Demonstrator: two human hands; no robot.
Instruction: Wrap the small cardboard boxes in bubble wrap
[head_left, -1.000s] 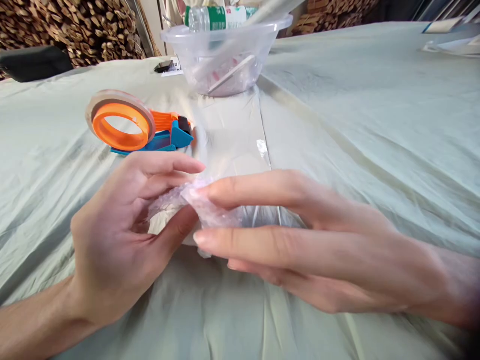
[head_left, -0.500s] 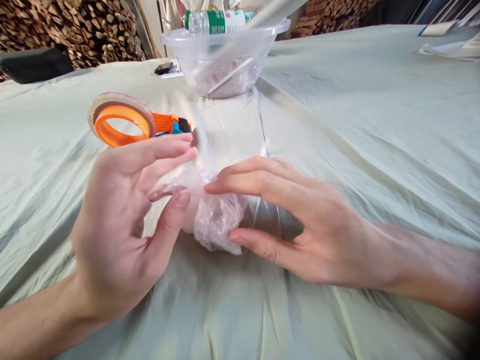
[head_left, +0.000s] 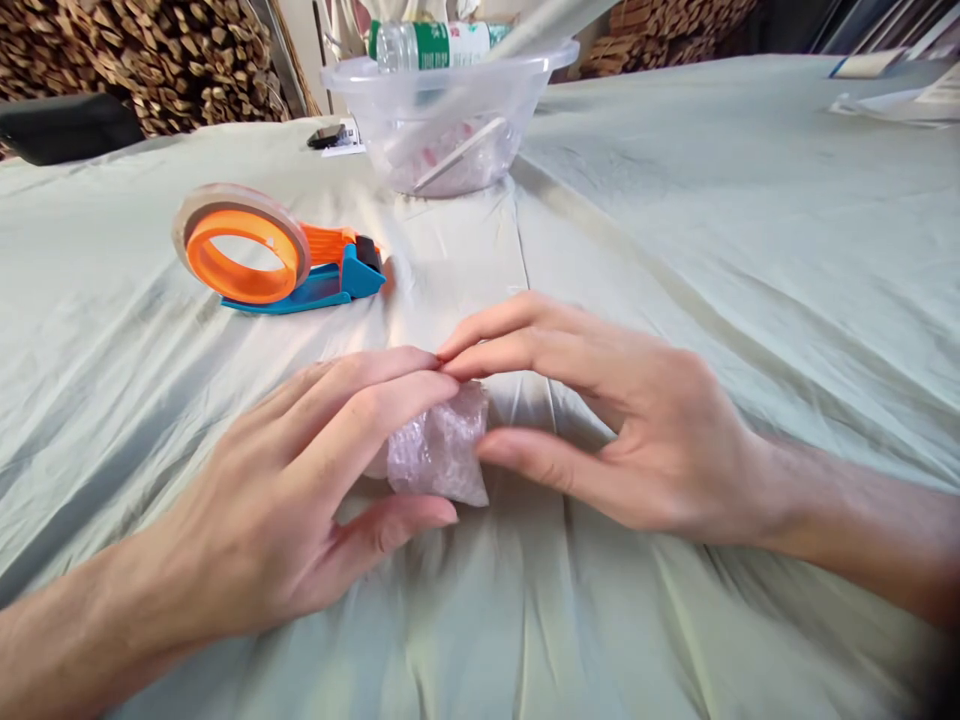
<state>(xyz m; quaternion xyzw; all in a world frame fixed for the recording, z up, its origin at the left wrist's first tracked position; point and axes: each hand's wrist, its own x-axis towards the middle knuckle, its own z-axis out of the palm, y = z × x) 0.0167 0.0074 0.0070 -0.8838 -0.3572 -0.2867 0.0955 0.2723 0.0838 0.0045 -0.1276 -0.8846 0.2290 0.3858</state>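
Now the left hand (head_left: 292, 490) is lying knuckles up, where half a second ago it was standing on edge with its palm turned inward and its fingers raised. It is reaching farther in over the clear bubble-wrap bundle (head_left: 442, 450), which is looking tighter and squarer than the loose, crumpled film of before. From my spot I am also seeing the whole tape dispenser (head_left: 330, 285) again; those raised fingers were covering part of it.

Taking the bundle as the dial's centre and twelve as straight away from the person, the left hand is coming in from eight o'clock. Its fingers are staying long and only gently bent, draping across the bundle's top, while its thumb is sticking out near the front edge; whether that thumb is touching, I cannot tell. The right hand (head_left: 645, 430) is sitting at three o'clock, thumb and fingers spread well apart. Its thumb tip is resting against the bundle's right side, and its fingertips are meeting the left ones around twelve. Neither hand is clenching.

The dispenser is resting at ten o'clock, and a clear plastic basin (head_left: 356, 88) is standing at twelve, both on the pale green cloth (head_left: 735, 220).
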